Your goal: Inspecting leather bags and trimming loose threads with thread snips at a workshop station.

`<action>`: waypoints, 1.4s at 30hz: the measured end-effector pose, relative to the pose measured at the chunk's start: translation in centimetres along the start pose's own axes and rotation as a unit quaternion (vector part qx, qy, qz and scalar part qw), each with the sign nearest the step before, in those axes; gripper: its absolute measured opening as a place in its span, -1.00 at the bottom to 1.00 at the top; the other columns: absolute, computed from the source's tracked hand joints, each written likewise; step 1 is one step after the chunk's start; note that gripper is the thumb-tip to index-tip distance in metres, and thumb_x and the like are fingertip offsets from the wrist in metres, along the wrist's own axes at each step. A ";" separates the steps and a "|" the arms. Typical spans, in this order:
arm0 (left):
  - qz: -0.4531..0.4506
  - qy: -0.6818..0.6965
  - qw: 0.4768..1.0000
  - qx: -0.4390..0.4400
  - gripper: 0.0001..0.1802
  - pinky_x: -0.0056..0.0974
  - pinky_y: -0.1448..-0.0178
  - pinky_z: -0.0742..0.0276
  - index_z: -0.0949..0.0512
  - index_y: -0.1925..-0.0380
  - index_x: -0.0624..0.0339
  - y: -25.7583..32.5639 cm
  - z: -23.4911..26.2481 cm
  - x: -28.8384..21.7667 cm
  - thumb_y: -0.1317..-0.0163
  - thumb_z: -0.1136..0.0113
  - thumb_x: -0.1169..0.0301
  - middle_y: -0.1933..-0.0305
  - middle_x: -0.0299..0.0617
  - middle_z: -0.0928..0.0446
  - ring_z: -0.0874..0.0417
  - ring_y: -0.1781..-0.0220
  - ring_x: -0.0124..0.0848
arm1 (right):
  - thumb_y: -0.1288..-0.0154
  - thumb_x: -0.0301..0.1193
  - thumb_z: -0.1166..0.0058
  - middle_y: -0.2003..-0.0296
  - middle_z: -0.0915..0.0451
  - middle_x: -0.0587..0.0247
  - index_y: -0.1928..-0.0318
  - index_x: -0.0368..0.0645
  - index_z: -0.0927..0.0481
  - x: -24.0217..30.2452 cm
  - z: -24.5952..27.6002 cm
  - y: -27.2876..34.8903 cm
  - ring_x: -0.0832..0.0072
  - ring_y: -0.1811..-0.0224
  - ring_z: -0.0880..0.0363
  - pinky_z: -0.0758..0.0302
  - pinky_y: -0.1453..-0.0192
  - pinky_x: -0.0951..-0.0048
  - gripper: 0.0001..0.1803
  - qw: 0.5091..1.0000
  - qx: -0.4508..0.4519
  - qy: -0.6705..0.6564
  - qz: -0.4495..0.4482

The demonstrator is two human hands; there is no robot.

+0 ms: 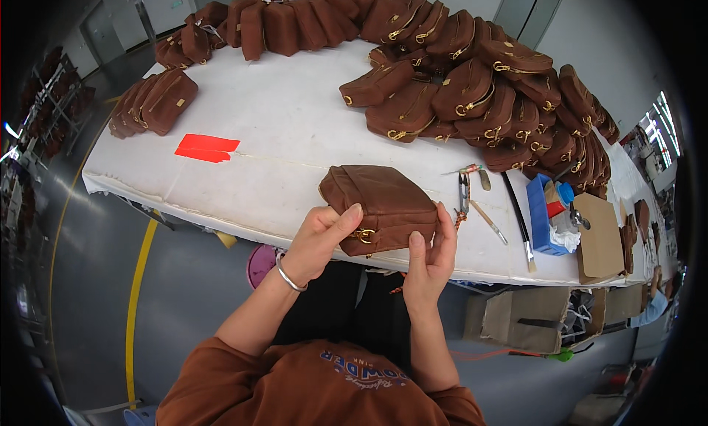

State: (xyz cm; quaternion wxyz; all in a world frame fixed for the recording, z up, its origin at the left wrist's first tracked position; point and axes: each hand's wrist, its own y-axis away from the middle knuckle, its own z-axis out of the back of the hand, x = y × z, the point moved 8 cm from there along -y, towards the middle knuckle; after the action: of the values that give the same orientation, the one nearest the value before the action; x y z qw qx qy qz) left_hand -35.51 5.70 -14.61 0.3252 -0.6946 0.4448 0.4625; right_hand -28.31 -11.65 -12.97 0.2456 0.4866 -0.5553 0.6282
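While between both grips [316, 242] [430, 264] — brown bag [387, 194]

Held bag [389, 194]: plain brown, gold-toned ring [364, 236]
Piled bags [402, 110]: matching brown (gold-toned zips [483, 99] glint across them)
Desk [258, 94]: white
Flat strip [207, 147]: bright red
Small bin [542, 221]: blue
Jar lid [566, 192]: bright blue
Carton flap [599, 238]: tan
Floor [192, 278]: grey, yellow stripes [136, 293]
Shirt [287, 382]: rust brown, blue-and-white print [361, 365]
Bracelet [290, 279]: silver
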 end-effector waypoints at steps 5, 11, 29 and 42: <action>0.017 0.012 0.999 0.031 -0.45 -0.43 0.36 -0.09 -0.30 0.79 0.02 -1.2 -1.3 0.6 -0.43 -0.15 0.21 0.57 -0.62 -0.21 -0.10 0.44 -0.71 | -0.35 -0.53 -0.10 -0.28 -0.30 0.01 -0.26 -0.28 -0.33 -1.6 1.7 -1.7 0.28 -0.35 -0.27 -0.20 -0.43 0.27 -0.50 1.000 0.022 -0.003 -0.003; 0.065 0.039 0.996 0.045 -0.75 -0.43 0.03 -0.46 -0.65 0.23 0.26 -2.4 -2.5 1.6 -0.41 -0.16 0.29 0.22 -0.38 -0.64 -0.54 0.18 -0.65 | -0.33 -0.56 -0.10 -0.30 -0.29 -0.08 -0.13 -0.24 -0.36 -4.2 2.8 -2.8 0.25 -0.34 -0.28 -0.17 -0.44 0.23 -0.62 0.998 0.014 -0.064 -0.016; 0.064 0.082 0.995 0.012 -0.63 -0.39 -0.17 -0.47 -0.53 -0.08 0.35 -0.2 -0.4 4.9 -0.41 -0.16 0.32 -0.04 -0.27 -0.61 -0.57 -0.03 -0.58 | -0.39 -0.40 -0.14 -0.35 -0.26 -0.13 -0.37 -0.19 -0.22 -7.9 2.1 -3.0 0.27 -0.37 -0.29 -0.24 -0.42 0.27 -0.39 0.945 0.118 -0.134 -0.273; 0.122 0.178 0.975 0.051 -0.62 -0.28 -0.24 -0.52 -0.48 -0.17 0.23 3.4 1.0 4.8 -0.51 0.03 0.25 -0.14 -0.25 -0.57 -0.58 -0.15 -0.47 | -0.19 -0.65 -0.20 -0.33 -0.30 -0.06 -0.44 -0.18 -0.18 -6.5 0.4 -1.1 0.31 -0.34 -0.35 -0.33 -0.38 0.31 -0.19 0.908 0.192 -0.161 -0.336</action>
State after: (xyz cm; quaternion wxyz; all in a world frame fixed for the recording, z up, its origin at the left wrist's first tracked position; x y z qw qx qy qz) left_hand -38.19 3.71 -19.59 0.2170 -0.6888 0.5999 0.3443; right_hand -24.59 -10.24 -18.21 0.2519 0.7765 -0.2596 0.5161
